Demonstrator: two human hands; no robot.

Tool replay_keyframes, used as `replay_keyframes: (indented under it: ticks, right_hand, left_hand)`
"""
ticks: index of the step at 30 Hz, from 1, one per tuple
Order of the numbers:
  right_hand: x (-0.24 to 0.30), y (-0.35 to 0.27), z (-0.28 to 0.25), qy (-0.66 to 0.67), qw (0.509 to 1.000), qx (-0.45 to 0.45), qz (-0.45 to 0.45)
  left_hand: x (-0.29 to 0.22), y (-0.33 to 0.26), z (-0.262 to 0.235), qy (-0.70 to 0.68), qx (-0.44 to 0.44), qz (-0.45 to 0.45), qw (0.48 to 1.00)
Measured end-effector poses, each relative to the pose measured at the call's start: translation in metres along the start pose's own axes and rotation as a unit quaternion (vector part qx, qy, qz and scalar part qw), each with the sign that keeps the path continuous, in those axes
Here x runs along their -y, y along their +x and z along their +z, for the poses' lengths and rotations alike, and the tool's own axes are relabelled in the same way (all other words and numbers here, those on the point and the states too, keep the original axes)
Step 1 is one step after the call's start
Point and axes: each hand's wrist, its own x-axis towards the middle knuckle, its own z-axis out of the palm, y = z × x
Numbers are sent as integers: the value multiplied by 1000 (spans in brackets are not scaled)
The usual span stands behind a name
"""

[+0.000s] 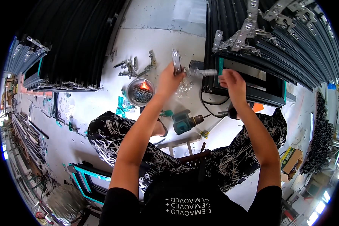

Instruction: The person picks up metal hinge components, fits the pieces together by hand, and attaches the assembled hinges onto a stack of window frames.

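Note:
My left hand [170,81] is closed around a silver metal hinge [176,57], one arm of which stands up above the fingers. A second, blurred silver arm [205,72] stretches from it toward my right hand [233,83]. The right hand's fingers are curled and pinched close to that arm's end and beside a black window frame; what lies between them is too small to make out. Below the left hand, crumpled clear plastic [185,87] lies on the floor. A teal power drill [184,121] rests between my legs, its bit pointing right.
Left of my hands is a metal bowl [129,94] of screws, with loose hinges [129,67] beyond it. Black frames [69,41] are stacked at left, and more frames [248,96] with hinges on top stand at right. A black cable [211,103] curves near the drill.

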Motion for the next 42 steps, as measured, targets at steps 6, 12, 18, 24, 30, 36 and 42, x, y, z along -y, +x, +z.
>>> replay_keyframes:
  ticks: [6,12,18,24,30,36,42]
  right_hand:
    - [-68,35,-16,-439,880,-34,-176]
    - [-81,16,-13,-546,796,-19,-260]
    - [-74,7,-18,-556,806,25,-200]
    - [-80,6,-21,-582,783,23,-218]
    - [-79,6,-17,-593,773,10,-224]
    - [-77,5,-17,-591,768,-2,-248]
    - [-77,5,-17,-600,761,0,-247]
  left_hand:
    - [-6,66,6,176,-64,124,974]
    - [0,105,42,205,-72,145,965]
    - [2,107,55,188,-67,113,973]
    - [7,110,39,189,-66,113,973]
    - [3,111,40,212,-75,92,970]
    - [4,114,37,201,-61,106,972]
    - [15,112,41,180,-51,95,978]
